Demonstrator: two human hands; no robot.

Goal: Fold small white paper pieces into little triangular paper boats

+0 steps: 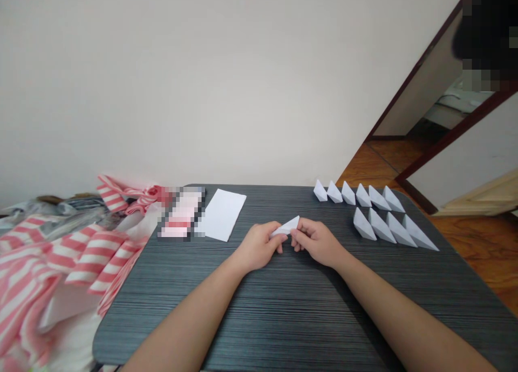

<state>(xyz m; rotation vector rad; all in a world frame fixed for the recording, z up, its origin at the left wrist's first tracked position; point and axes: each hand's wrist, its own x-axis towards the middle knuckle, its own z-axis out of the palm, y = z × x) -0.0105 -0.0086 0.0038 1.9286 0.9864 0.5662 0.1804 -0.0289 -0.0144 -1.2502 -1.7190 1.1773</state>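
Observation:
My left hand (259, 247) and my right hand (315, 242) meet above the middle of the dark table. Pinched between their fingers is a folded white paper piece (288, 226), its pointed end sticking up and to the right. Its lower part is hidden by my fingers. To the right of my right hand stand two rows of similar folded paper wedges (380, 221). A flat white paper sheet (224, 214) lies to the left of my left hand, beyond reach of my fingers' contact.
The dark grey ridged table (251, 318) has rounded corners. A pixelated pink-and-white item (182, 212) lies beside the sheet. Pink-striped cloth (52, 275) is heaped off the left edge. A wooden floor (477, 242) and doorway lie to the right, with a wall behind.

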